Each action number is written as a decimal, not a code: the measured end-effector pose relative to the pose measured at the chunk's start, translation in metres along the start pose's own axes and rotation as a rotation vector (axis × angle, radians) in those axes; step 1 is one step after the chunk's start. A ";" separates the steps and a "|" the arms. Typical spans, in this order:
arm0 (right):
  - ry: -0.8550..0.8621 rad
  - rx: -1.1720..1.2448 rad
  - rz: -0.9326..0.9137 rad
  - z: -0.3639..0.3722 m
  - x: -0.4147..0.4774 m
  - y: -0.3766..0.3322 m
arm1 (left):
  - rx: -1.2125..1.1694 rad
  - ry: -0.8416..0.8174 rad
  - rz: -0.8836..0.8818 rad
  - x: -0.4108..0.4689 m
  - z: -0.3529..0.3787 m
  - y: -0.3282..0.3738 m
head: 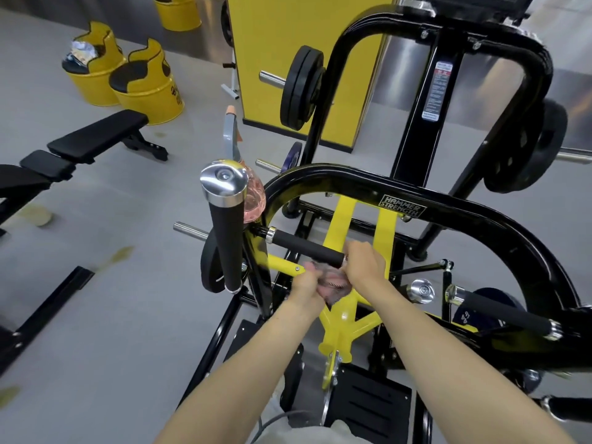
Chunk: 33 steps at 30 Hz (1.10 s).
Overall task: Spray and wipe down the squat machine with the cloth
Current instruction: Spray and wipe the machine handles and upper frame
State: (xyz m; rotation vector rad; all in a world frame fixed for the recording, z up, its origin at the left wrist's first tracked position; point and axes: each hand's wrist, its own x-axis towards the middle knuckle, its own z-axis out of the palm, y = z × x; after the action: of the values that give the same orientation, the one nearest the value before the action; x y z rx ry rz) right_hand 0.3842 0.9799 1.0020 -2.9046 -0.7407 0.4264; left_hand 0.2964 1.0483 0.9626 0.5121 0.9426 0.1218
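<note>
Gym, grey floor [112,315], you're standing inside the squat machine [474,219] looking down.

Near to far:
- Black footplate [368,402] just below you, yellow linkage [339,322] rising from it.
- Both forearms reach in over the linkage. Left hand [306,285] and right hand [365,264] meet on the cloth [333,283]. It's bunched between them, pinkish-grey and motion-blurred. Left fingers are curled tight round it. Right fingers curl down at the chrome end of the horizontal foam grip [307,248], apparently also on the cloth. Can't tell if they touch the grip itself.
- Cloth sits directly under the free end of that grip, above the linkage.
- Upright foam grip [226,225] is just left of it. The spray bottle [253,200], pink with a grey trigger, sits right behind it against the black tube. Neither hand is on it.
- Further back: Hammer Strength badge [402,206], weight plates [301,88] on the pegs.
- Off to the left: bench [96,136], yellow drums [147,84].

Progress, my read: with the bottle parked and the cloth in both hands, you're in the wipe phase, on the left inner grip. No visible wet film or streaks, so I can't say which parts are done. Probably left: the right-side grips [506,312], the black hoop, the linkage and the footplate. Early to mid task at best.
</note>
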 end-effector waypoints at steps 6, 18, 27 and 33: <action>-0.016 0.046 -0.006 0.003 -0.001 0.002 | -0.303 0.277 0.171 0.034 -0.020 0.051; -0.015 0.065 -0.018 0.006 -0.012 0.008 | 0.073 -0.042 -0.030 0.024 0.009 -0.011; -0.035 0.282 0.126 0.005 -0.019 0.002 | -0.154 -0.089 -0.159 0.028 0.004 -0.003; -0.002 0.350 0.160 0.007 -0.023 -0.001 | -0.123 -0.088 -0.112 0.029 -0.011 0.026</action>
State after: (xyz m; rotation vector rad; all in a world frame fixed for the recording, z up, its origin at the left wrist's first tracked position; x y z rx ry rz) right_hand 0.3619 0.9700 1.0008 -2.6385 -0.3873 0.5164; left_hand 0.3082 1.0843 0.9484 0.3472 0.8700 0.0555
